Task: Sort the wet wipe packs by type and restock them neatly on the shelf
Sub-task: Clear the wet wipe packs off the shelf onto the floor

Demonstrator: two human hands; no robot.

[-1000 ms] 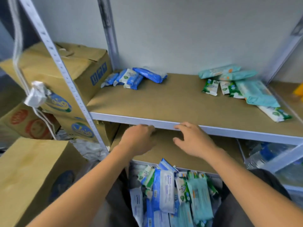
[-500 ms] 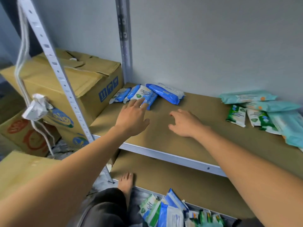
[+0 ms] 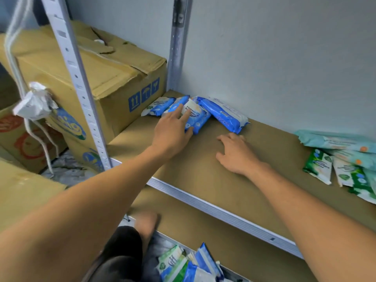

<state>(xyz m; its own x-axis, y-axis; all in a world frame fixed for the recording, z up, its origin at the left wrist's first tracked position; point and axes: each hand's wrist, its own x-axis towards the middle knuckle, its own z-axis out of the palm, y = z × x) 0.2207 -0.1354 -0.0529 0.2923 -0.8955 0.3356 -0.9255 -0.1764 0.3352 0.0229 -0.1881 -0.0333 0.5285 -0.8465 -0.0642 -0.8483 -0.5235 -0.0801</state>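
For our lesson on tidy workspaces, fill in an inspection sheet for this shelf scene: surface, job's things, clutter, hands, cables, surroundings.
Surface: brown shelf board, mostly bare in the middle.
Job's things: blue wipe packs heaped at back left; green and teal wipe packs at right; mixed packs below.
Clutter: crumpled paper wad tied to the upright.
Hands: left hand on a blue pack; right hand flat on the board, empty.
Cables: white cord hanging at left.
Surroundings: cardboard boxes, grey wall.
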